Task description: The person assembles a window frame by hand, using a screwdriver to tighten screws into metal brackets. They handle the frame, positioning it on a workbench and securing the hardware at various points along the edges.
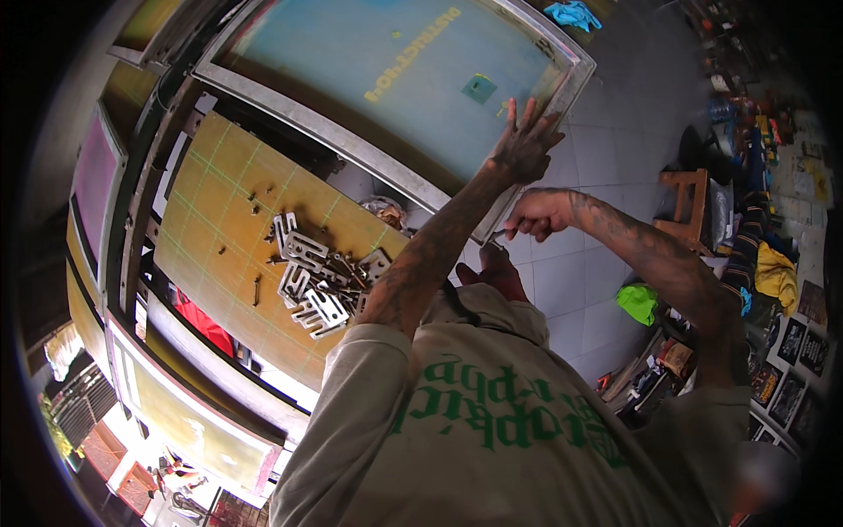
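Note:
A large metal-framed printing screen [443, 198] with blue-green mesh lies at the top of the view. My left hand [525, 145], fingers spread, rests on its near right part. My right hand [540, 213] is closed just beside the frame's near corner. From its fingertips a small thin metal tool [499, 234] points to that corner; its exact kind is too small to make out. On the yellowish board [206, 202] left of my left arm lie slotted metal brackets [307, 252] in a pile, with bolts [257, 290] among and around them.
More framed screens [95, 184] stand along the left side. A blue cloth [572, 15] lies beyond the screen. At right are a wooden stool [687, 206], a bright green cloth [637, 303], a yellow cloth [774, 274] and clutter along the wall. Grey tiles [606, 158] cover the floor.

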{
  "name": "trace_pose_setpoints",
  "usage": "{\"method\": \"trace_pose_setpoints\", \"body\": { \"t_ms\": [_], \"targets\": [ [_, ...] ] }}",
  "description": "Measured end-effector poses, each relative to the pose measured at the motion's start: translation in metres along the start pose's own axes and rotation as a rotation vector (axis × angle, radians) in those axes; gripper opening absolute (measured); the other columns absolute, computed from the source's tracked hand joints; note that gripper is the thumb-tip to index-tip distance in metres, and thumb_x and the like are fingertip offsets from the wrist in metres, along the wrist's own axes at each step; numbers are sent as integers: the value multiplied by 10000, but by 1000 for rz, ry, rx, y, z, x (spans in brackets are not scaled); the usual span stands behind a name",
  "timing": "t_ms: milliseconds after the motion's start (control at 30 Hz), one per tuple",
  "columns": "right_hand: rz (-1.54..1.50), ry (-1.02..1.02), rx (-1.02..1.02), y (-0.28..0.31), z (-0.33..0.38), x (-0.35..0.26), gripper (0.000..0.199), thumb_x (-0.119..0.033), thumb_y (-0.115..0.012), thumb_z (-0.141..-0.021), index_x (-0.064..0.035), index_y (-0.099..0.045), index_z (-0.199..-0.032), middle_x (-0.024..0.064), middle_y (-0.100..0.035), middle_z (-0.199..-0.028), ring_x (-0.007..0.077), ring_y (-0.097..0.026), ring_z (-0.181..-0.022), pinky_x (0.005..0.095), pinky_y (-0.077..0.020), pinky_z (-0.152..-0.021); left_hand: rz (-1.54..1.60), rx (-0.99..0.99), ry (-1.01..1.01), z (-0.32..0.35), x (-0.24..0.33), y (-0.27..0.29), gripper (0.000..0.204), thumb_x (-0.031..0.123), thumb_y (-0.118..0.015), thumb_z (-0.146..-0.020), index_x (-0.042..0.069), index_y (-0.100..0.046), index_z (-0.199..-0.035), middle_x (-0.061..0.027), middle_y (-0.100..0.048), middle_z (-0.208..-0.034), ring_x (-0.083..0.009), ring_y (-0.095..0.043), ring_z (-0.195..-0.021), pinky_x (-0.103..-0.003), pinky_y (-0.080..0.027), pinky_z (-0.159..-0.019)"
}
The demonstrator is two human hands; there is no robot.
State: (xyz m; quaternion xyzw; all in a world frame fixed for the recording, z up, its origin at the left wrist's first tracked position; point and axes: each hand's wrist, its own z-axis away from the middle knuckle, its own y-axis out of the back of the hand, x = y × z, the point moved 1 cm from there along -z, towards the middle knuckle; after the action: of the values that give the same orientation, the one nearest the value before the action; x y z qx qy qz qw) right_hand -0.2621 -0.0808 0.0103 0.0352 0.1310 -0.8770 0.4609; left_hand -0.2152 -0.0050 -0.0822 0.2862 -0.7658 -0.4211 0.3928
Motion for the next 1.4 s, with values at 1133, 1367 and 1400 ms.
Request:
{"method": "trace_pose_setpoints", "body": {
  "t_ms": [1133,1367,1400],
  "targets": [
    [-616,396,439,-91,-68,82,108,-113,-479,-996,-20,-509,-950,7,-403,-625,166,-414,-501,346,-350,-493,106,139,106,-12,15,-12,402,115,-587,-839,255,-700,-1199,-69,-248,-1586,-541,-169,-1446,-832,-74,-1069],
    [-298,1050,1069,-161,-137,129,124,-109,-480,-1031,3,-533,-1018,178,-628,-856,381,-630,-764,437,-479,-667,101,164,94,-2,11,-18,365,141,-663,-778,229,-734,-1124,-84,-263,-1585,-541,-171,-1436,-800,-18,-1093],
    [-280,1061,1069,-156,-144,131,122,-110,-479,-1034,-1,-534,-1034,171,-623,-844,384,-626,-768,435,-478,-671,123,167,82,-7,10,-15,369,133,-663,-771,226,-733,-1122,-84,-258,-1589,-543,-166,-1438,-798,-12,-1094]
  ]
}}
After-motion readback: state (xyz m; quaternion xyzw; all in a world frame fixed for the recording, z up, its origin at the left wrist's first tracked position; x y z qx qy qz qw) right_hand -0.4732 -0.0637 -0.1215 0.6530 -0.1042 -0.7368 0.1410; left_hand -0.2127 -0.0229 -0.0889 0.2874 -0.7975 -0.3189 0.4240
